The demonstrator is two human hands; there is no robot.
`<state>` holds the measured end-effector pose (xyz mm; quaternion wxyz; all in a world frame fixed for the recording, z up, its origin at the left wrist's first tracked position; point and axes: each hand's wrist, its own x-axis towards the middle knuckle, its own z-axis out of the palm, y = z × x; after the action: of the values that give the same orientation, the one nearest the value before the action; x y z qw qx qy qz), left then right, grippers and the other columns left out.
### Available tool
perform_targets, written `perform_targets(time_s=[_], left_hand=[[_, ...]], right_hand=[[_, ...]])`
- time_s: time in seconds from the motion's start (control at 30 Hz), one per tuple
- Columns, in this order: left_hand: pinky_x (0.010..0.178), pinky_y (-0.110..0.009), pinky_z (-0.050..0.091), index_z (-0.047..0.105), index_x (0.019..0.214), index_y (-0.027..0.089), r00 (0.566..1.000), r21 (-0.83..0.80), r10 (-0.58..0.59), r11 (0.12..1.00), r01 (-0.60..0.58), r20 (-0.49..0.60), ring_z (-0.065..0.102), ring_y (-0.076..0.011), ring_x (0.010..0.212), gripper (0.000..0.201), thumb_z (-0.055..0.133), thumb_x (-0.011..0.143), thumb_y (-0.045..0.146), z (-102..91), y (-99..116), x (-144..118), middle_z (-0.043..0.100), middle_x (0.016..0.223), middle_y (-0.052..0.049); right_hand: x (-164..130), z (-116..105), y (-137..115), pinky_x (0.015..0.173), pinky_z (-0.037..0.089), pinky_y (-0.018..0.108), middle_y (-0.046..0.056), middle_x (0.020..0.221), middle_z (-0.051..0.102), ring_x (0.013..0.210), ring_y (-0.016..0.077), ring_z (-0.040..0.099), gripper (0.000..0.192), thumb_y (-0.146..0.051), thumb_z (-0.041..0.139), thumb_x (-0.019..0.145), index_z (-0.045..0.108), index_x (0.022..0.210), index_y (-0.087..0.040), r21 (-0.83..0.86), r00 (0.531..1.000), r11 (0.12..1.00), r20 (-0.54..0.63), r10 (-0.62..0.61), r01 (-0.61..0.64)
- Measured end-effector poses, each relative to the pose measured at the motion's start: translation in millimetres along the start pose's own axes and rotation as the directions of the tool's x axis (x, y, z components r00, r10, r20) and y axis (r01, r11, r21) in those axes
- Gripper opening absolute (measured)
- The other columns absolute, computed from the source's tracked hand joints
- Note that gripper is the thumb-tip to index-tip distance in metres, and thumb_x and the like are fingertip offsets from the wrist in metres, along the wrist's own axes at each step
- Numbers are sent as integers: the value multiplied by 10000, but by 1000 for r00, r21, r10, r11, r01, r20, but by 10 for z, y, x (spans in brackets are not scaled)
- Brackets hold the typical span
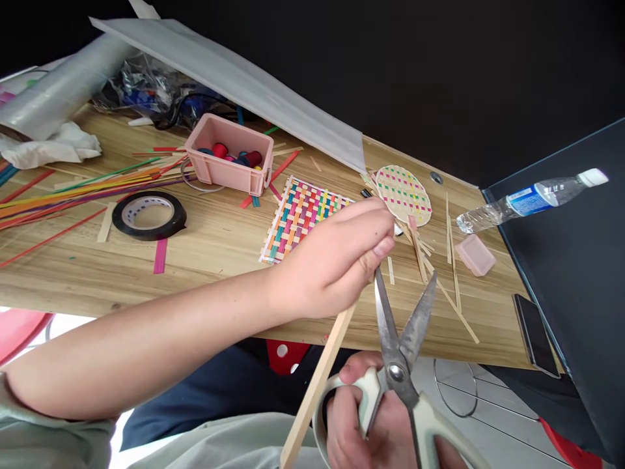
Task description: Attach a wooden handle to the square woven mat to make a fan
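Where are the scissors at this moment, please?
In the head view, the scissors are low and right of centre, held open in the right hand, beside the pale strip and below the left hand.

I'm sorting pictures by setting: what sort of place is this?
Probably a craft workspace at a wood-grain desk: there's a multicolored woven mat, a pink plastic bin holding what look like thread spools, and open scissors in the right hand.

One scissor pair [397, 372], one bottle [528, 200]
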<state>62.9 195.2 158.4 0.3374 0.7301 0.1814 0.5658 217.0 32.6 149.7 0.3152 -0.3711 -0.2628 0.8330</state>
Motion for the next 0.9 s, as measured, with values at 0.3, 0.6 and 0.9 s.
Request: perform_targets(time_s=[0.3, 0.6, 0.9], left_hand=[[702, -369, 471, 459, 741, 237, 991, 157, 92, 985, -76, -99, 567, -192, 731, 303, 327, 995, 336, 36, -1, -46, 580, 765, -41], [696, -371, 530, 478, 793, 244, 971, 278, 162, 954, -110, -174, 623, -183, 767, 255, 321, 994, 253, 51, -9, -93, 626, 799, -32], [714, -394, 529, 497, 783, 232, 969, 285, 166, 952, -110, -183, 614, -187, 768, 288, 317, 1003, 282, 55, -2, -102, 614, 777, -37]], right_hand=[[207, 6, 116, 518, 440, 286, -6, 649, 575, 507, 143, 482, 497, -589, 678, 765, 597, 1193, -349, 55, 983, 985, 71, -167, 164], [294, 167, 228, 366, 312, 191, -59, 571, 543, 390, 67, 363, 531, -587, 810, 617, 662, 1077, -365, 146, 979, 968, -65, -195, 202], [290, 144, 202, 331, 242, 189, -74, 546, 415, 363, 44, 291, 513, -698, 681, 696, 642, 1089, -371, 67, 963, 961, -18, -269, 269]])
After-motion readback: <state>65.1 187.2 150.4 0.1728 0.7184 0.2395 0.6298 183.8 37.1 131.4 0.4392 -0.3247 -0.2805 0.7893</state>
